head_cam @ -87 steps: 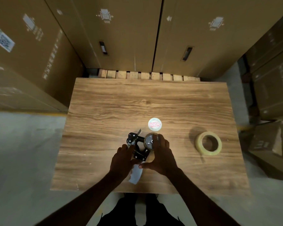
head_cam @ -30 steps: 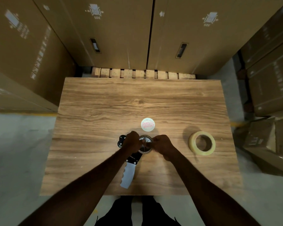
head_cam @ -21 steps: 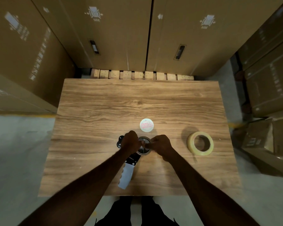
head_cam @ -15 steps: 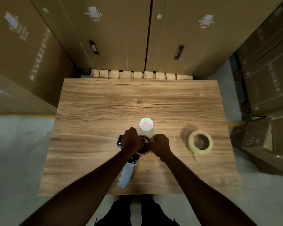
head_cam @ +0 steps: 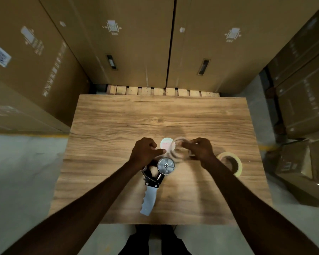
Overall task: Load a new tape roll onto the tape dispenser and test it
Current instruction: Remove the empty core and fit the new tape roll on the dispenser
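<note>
The tape dispenser (head_cam: 152, 183) lies flat on the wooden table (head_cam: 118, 126), its pale handle pointing toward me and its bare metal hub (head_cam: 166, 165) facing up. My left hand (head_cam: 145, 153) presses down on the dispenser's black front end. My right hand (head_cam: 200, 149) holds an empty tape core (head_cam: 177, 150), a thin blurred ring, lifted just above and beyond the hub. The new tape roll (head_cam: 230, 165), yellowish, lies flat at the right, partly hidden by my right forearm.
A small round white cap with pink print (head_cam: 165, 143) lies on the table behind the hub. Tall cardboard boxes (head_cam: 136, 43) stand behind and to the left; more boxes (head_cam: 302, 107) are stacked at the right. A pallet edge (head_cam: 155, 91) shows behind the table.
My right hand has pulled the empty core off the hub and lifted it up and to the right. The metal hub is now bare. My left hand stays on the dispenser.
</note>
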The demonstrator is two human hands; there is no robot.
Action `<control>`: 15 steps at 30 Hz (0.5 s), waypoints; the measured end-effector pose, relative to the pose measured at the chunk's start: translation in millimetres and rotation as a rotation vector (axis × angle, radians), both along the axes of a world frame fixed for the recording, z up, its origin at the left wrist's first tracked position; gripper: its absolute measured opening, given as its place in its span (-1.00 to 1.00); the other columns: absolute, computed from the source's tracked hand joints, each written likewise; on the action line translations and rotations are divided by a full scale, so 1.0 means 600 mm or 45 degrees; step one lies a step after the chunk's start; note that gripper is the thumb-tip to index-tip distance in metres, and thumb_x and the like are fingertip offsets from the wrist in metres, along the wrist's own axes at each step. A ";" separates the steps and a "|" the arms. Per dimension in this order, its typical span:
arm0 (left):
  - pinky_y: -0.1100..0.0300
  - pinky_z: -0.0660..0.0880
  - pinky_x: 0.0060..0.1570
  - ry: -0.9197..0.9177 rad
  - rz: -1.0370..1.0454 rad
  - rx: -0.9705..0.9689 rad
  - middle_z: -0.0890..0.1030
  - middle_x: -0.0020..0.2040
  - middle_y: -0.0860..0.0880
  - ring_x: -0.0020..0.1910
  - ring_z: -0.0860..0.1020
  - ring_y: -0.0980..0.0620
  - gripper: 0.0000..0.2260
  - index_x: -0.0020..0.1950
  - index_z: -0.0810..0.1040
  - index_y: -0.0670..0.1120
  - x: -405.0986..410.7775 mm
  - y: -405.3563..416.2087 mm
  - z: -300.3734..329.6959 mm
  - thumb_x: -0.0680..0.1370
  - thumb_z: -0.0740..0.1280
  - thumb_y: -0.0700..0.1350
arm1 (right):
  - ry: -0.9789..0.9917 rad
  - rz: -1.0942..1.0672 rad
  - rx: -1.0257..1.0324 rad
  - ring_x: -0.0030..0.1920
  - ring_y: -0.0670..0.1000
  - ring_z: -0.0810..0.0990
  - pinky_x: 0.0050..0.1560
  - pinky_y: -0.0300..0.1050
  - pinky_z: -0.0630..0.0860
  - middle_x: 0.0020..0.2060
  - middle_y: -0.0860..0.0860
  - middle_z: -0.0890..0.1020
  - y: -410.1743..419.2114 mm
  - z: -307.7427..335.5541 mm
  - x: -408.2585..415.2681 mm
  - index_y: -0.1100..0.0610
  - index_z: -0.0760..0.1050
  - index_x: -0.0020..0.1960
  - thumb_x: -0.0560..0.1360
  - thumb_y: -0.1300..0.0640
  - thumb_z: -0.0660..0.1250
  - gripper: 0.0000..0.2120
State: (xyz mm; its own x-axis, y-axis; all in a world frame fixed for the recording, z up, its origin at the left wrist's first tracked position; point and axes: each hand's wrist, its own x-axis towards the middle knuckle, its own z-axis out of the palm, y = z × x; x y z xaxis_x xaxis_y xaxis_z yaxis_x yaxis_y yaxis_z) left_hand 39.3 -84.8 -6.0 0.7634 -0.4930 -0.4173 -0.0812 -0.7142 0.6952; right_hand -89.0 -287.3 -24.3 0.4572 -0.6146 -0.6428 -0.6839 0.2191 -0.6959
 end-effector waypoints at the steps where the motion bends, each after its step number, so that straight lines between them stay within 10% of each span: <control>1: 0.21 0.47 -0.25 -0.002 -0.018 -0.031 0.65 -0.28 -0.03 -0.28 0.59 0.13 -0.65 -0.27 0.61 -0.09 0.003 0.013 -0.001 0.26 0.61 0.14 | 0.023 -0.068 -0.048 -0.46 0.00 0.57 -0.32 0.05 0.70 -0.44 0.07 0.56 -0.024 -0.001 0.004 0.12 0.51 -0.26 0.35 0.14 0.73 -0.64; 6: 0.22 0.50 -0.26 -0.007 -0.224 0.010 0.69 -0.32 0.01 -0.33 0.59 0.22 -0.93 -0.27 0.65 -0.05 -0.030 0.086 -0.009 0.39 0.48 -0.09 | 0.272 -0.032 -0.362 -0.23 0.19 0.81 -0.04 0.14 0.75 -0.37 0.23 0.75 -0.126 -0.026 0.028 0.20 0.63 -0.50 0.29 -0.19 0.70 -0.49; 15: 0.11 0.52 0.12 -0.284 -0.433 0.121 0.65 0.19 -0.03 0.16 0.59 -0.06 -0.64 0.19 0.62 -0.01 -0.100 0.175 -0.049 0.40 0.51 -0.06 | 0.341 -0.165 -0.381 0.16 0.25 0.74 0.12 0.05 0.58 0.03 0.28 0.74 -0.117 -0.014 0.021 0.40 0.65 0.10 0.42 -0.31 0.58 -0.26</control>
State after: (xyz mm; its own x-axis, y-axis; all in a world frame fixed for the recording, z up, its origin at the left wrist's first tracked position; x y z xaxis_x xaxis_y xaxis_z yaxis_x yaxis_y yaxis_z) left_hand -20.6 20.2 -35.2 0.6406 -0.6998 -0.3161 -0.4646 -0.6809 0.5662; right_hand -76.3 -357.4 -32.7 0.2050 -0.8337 -0.5127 -0.8293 0.1302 -0.5434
